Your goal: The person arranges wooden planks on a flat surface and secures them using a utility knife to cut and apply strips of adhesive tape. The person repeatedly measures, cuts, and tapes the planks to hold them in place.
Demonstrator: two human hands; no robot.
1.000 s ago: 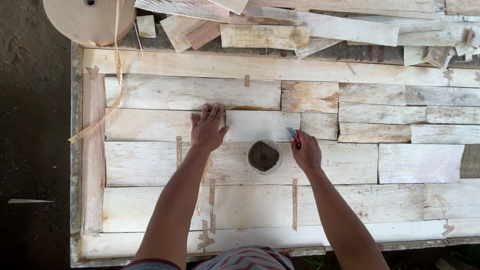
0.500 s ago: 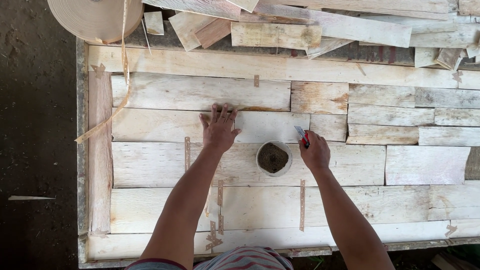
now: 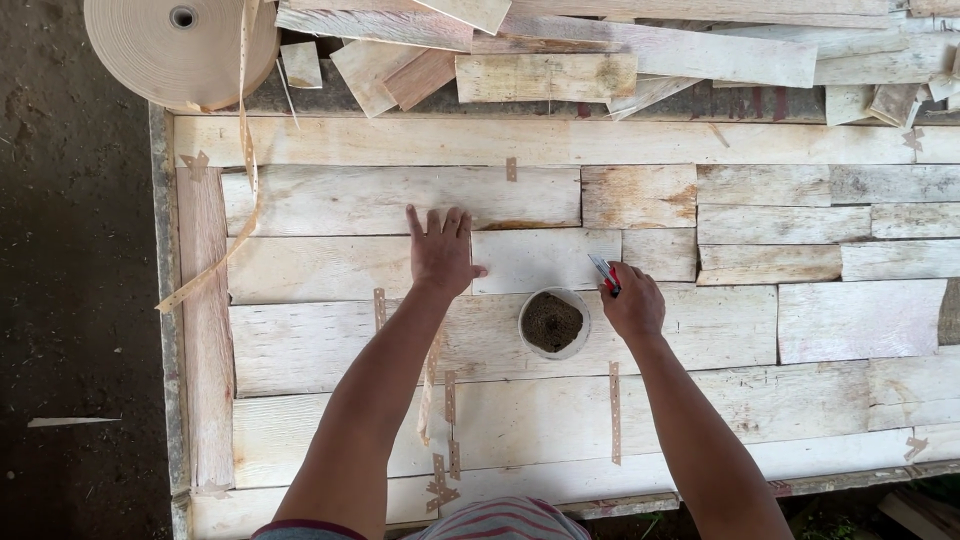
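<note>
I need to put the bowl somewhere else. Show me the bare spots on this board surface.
Bare sheet lies right of the right hand, on the wide veneer piece, and along the near row below the bowl between the tape strips. Crowded: the far edge under loose wood scraps and the tape roll. The left hand covers the centre seam.

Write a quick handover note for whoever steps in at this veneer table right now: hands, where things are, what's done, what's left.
Left hand: flat, fingers spread, pressing the veneer sheets at a seam.
Right hand: closed on a small red-handled tool, beside the round bowl of dark paste.
Tape roll: top left corner, strip trailing onto the sheets.
Done: several seams carry tape strips.
Left: the seams beside the left hand show no tape.
</note>
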